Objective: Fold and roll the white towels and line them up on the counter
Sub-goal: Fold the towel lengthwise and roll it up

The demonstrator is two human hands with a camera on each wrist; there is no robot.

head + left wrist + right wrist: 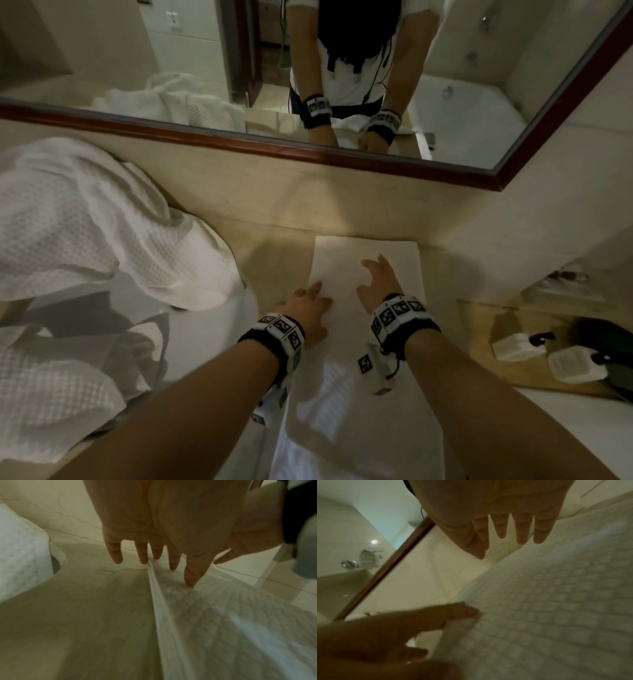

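Observation:
A long white waffle towel (346,260) lies folded into a narrow strip on the beige counter (270,222), running from near the wall back over the front edge. My left hand (310,301) lies flat with straight fingers along the towel's left edge (154,588); the fingertips (190,582) touch the cloth. My right hand (376,277) is spread over the towel's middle, fingers straight (522,534) just above or on the weave (547,601). Neither hand grips anything.
A heap of loose white towels (85,222) covers the counter's left side and hangs over its edge. A mirror with a dark red frame (274,150) runs along the back wall. A wooden tray (479,346) with small white bottles (513,346) stands at the right.

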